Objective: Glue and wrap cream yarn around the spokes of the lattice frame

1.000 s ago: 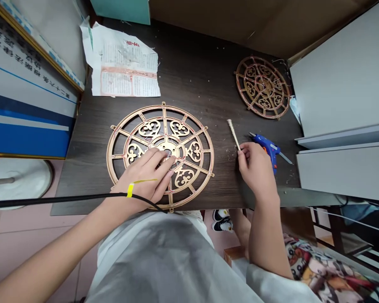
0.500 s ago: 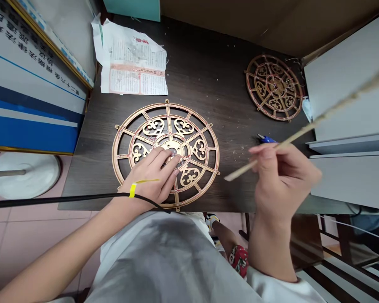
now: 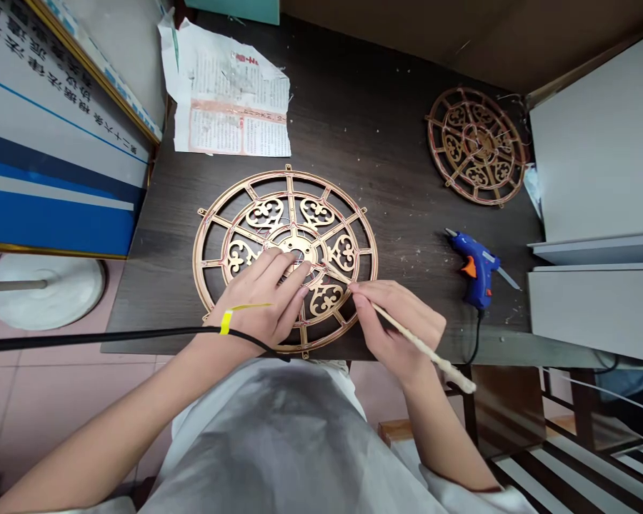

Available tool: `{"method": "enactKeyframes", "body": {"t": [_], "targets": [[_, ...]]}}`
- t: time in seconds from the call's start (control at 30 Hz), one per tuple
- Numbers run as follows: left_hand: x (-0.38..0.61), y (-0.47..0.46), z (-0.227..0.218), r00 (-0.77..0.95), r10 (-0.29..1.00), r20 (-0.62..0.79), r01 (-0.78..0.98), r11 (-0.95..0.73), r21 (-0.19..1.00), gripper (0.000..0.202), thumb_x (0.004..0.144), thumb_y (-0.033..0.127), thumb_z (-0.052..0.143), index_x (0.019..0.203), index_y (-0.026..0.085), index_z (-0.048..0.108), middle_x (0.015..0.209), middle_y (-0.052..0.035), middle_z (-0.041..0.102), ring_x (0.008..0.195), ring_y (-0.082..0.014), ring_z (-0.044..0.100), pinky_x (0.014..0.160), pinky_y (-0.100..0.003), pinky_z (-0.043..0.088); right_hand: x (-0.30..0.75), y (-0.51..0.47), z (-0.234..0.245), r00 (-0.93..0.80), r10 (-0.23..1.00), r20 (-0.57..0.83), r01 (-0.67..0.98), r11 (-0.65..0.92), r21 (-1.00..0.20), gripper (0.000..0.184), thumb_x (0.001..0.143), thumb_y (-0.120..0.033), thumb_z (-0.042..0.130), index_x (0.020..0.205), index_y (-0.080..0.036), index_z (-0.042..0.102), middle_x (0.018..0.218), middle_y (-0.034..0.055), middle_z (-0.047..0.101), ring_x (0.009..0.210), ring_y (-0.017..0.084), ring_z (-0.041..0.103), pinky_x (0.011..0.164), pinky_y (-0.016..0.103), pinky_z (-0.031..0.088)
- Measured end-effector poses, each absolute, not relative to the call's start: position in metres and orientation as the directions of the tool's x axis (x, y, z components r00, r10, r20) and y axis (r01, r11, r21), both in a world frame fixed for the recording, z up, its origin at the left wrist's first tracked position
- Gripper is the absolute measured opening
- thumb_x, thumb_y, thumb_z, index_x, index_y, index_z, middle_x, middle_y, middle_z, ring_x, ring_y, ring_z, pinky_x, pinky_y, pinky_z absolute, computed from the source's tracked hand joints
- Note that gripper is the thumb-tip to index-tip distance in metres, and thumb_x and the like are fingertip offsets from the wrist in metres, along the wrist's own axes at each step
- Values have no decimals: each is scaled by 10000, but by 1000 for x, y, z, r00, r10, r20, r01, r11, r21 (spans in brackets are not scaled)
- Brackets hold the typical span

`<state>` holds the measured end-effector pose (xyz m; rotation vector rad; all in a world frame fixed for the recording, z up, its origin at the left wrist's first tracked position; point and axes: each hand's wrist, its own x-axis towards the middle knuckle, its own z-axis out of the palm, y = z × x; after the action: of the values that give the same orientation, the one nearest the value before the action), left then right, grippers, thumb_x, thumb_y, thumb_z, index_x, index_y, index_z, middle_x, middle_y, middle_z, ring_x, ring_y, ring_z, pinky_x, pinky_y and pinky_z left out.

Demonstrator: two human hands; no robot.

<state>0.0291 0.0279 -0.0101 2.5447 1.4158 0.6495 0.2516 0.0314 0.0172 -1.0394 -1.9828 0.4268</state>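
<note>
A round gold-coloured openwork panel (image 3: 290, 184), with spokes, scrollwork and thin red wires along its rings, lies flat on the dark table in front of me. My left hand (image 3: 265, 296) rests over its lower left part, fingers stretched towards the hub and hiding some of it. My right hand (image 3: 399, 321) is closed in a pinch around a thin pale stick (image 3: 426, 350). The stick's narrow tip reaches the panel just right of the hub; its thicker, rough end points down and right. I cannot tell whether the tip presses on a wire.
A blue glue gun (image 3: 476, 270) lies to the right, its cord running over the table's front edge. A second round panel (image 3: 476, 146) lies at the back right. Torn printed paper (image 3: 233, 107) sits back left. A black cable (image 3: 112, 339) crosses my left wrist.
My right hand has swung left and down from above the table's right side to the panel, bringing the stick's tip to the hub. The glue gun is now uncovered. My left hand stays put.
</note>
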Motion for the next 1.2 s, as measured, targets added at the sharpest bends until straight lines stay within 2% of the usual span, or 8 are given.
{"method": "enactKeyframes", "body": {"t": [0.23, 0.47, 0.7, 0.87, 1.03, 1.2], "targets": [[30, 28, -9, 448, 839, 307, 777, -536, 331, 336, 974, 224, 555, 1273, 88, 627, 1202, -159, 651, 1157, -312, 563, 994, -451, 546, 252, 23, 14, -260, 805, 534, 541, 580, -610, 283, 888, -10, 642, 1064, -208, 740, 940, 63, 788, 834, 199, 762, 771, 354, 654], [29, 28, -10, 451, 839, 305, 773, -538, 335, 361, 966, 224, 571, 1292, 77, 622, 1209, -164, 645, 1163, -322, 563, 992, -460, 544, 254, 20, 8, -275, 806, 524, 537, 581, -612, 313, 869, 19, 658, 1080, -199, 733, 942, 64, 784, 854, 197, 755, 785, 355, 653], [30, 29, -11, 448, 840, 304, 774, -536, 338, 339, 967, 224, 562, 1275, 94, 622, 1206, -159, 642, 1166, -313, 559, 1018, -458, 535, 252, 12, -2, -268, 773, 575, 526, 618, -585, 341, 865, 19, 661, 1119, -197, 730, 942, 78, 785, 849, 212, 763, 761, 359, 664], [29, 28, -10, 440, 843, 310, 776, -531, 341, 337, 968, 224, 561, 1275, 96, 616, 1195, -160, 644, 1156, -310, 565, 1001, -455, 542, 251, 5, -10, -299, 751, 589, 527, 644, -554, 402, 843, 36, 679, 1193, -162, 703, 985, 119, 784, 867, 222, 761, 741, 365, 658], [29, 28, -11, 436, 845, 309, 776, -527, 346, 357, 971, 225, 560, 1303, 100, 600, 1218, -157, 647, 1184, -306, 557, 1046, -460, 521, 251, 3, -10, -306, 778, 548, 540, 616, -574, 373, 868, 20, 659, 1179, -181, 705, 1013, 113, 781, 872, 221, 756, 744, 373, 648], [31, 27, -12, 432, 847, 309, 777, -524, 349, 388, 960, 214, 582, 1322, 75, 596, 1254, -156, 654, 1200, -315, 555, 1064, -453, 510, 252, -2, -11, -373, 758, 535, 558, 644, -524, 416, 866, 34, 669, 1244, -142, 667, 1056, 142, 770, 920, 229, 740, 766, 385, 644]]}}
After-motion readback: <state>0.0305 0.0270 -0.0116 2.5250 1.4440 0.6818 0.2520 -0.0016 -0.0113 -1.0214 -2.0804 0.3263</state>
